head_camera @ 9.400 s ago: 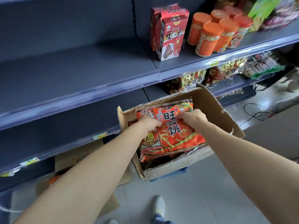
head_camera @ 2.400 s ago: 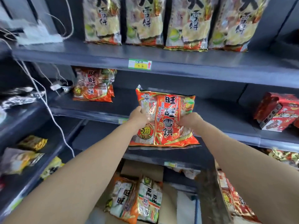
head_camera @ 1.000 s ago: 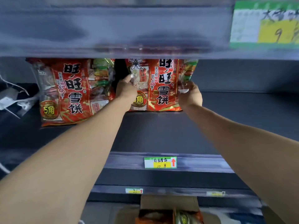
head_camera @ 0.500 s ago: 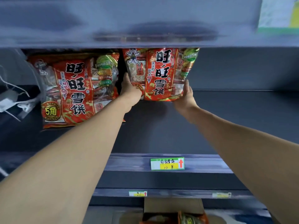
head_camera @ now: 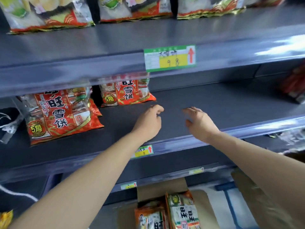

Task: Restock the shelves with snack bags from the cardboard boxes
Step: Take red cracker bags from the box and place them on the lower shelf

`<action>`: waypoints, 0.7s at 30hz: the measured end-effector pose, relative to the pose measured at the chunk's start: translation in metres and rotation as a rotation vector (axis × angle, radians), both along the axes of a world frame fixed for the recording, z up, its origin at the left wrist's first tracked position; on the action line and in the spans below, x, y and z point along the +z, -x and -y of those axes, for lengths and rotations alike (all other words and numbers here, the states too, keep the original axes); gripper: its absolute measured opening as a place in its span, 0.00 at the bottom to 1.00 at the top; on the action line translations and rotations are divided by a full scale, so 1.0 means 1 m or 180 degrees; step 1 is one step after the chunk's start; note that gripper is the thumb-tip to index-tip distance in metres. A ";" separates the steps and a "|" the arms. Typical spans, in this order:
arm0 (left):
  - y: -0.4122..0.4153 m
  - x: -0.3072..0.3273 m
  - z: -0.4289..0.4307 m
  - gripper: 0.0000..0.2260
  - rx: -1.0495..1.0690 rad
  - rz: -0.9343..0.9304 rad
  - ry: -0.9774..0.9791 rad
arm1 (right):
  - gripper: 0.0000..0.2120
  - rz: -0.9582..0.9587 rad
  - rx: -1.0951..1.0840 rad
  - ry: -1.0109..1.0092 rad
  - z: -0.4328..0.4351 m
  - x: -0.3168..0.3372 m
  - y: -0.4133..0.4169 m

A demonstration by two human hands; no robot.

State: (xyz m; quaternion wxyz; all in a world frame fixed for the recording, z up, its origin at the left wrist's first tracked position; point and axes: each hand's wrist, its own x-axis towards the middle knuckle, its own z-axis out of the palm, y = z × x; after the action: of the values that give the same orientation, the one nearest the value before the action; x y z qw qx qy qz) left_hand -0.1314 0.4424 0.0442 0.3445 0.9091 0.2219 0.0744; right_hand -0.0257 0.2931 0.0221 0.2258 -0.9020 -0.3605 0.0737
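A red snack bag (head_camera: 127, 93) stands upright at the back of the dark middle shelf (head_camera: 222, 103), with nothing touching it. A stack of the same red bags (head_camera: 57, 114) leans to its left, nearer the shelf front. My left hand (head_camera: 148, 121) hovers over the shelf just in front and right of the standing bag, fingers loosely curled and holding nothing. My right hand (head_camera: 200, 123) is spread above the bare shelf surface, also holding nothing. Below, an open cardboard box (head_camera: 158, 189) holds more snack bags (head_camera: 179, 212) with green and orange print.
Pale yellow-green bags (head_camera: 49, 14) line the upper shelf, whose edge carries a green and yellow price tag (head_camera: 170, 57). A red package (head_camera: 295, 85) sits at the far right of the middle shelf. Another cardboard box (head_camera: 257, 200) stands at lower right. White cables (head_camera: 9, 123) hang at left.
Both hands have let go of the red bag, which now stands at the shelf back, and have drawn back toward the shelf front. The view has pulled away and tilted down.
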 end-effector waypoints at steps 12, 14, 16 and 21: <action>-0.090 0.027 0.310 0.13 -0.1921 -0.0136 0.0726 | 0.17 -0.0191 -0.1690 0.0645 0.352 0.046 -0.045; -0.108 0.017 0.356 0.12 -0.1970 -0.0302 0.0765 | 0.16 -0.0206 -0.1658 0.0943 0.397 0.038 -0.062; -0.126 0.003 0.398 0.12 -0.1876 -0.0466 0.0833 | 0.16 -0.0361 -0.1564 0.1216 0.431 0.024 -0.080; -0.170 -0.061 0.475 0.07 -0.1011 -0.1284 0.1059 | 0.14 -0.0867 -0.1275 0.1463 0.486 -0.033 -0.132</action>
State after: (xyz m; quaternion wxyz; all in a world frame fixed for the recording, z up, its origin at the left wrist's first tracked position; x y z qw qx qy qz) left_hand 0.0385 -0.0322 -0.0170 0.4450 0.8600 0.1500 -0.1997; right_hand 0.1059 -0.1926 -0.0112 0.0726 -0.9642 -0.1164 0.2271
